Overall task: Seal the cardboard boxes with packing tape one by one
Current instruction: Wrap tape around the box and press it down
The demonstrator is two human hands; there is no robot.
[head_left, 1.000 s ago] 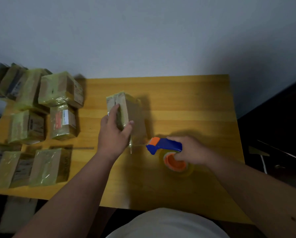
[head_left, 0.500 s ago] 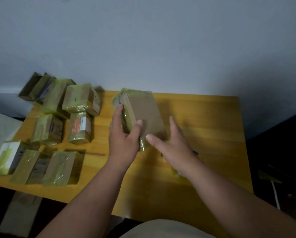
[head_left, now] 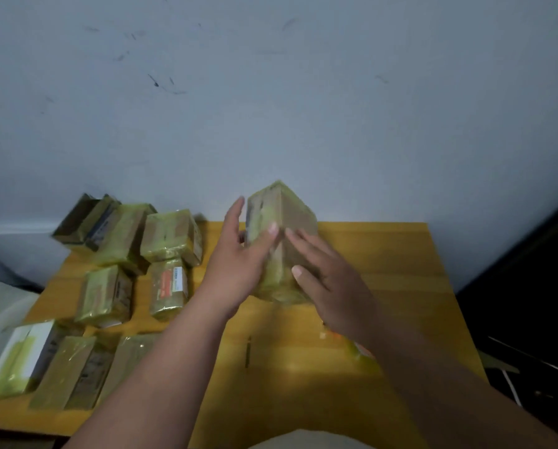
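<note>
The left hand [head_left: 239, 264] grips the taped cardboard box [head_left: 281, 234]: its thumb lies on the near face, and its fingers [head_left: 235, 212] run up the box's 9 o'clock side. The right hand [head_left: 329, 286] lies with straight, spread fingers [head_left: 300, 241] flat against the box's 3 o'clock face, pressing rather than curling round it.

The box is held above the wooden table [head_left: 384, 270], near the table's 12 o'clock edge, with its long axis close to upright and one vertical edge turned toward the camera. The box lies between the two palms, so both hands are equally near; the left carries the grip and the right steadies it. Both forearms reach in from 6 o'clock and converge at the box.

Judgement: the box is being turned to present another seam or to smooth the applied tape. An orange-and-yellow shape [head_left: 358, 350] shows at 5 o'clock of the right wrist, largely hidden by the forearm; it cannot be identified. A group of taped boxes [head_left: 170, 234] lies at 9 o'clock, well apart from the hands.
</note>
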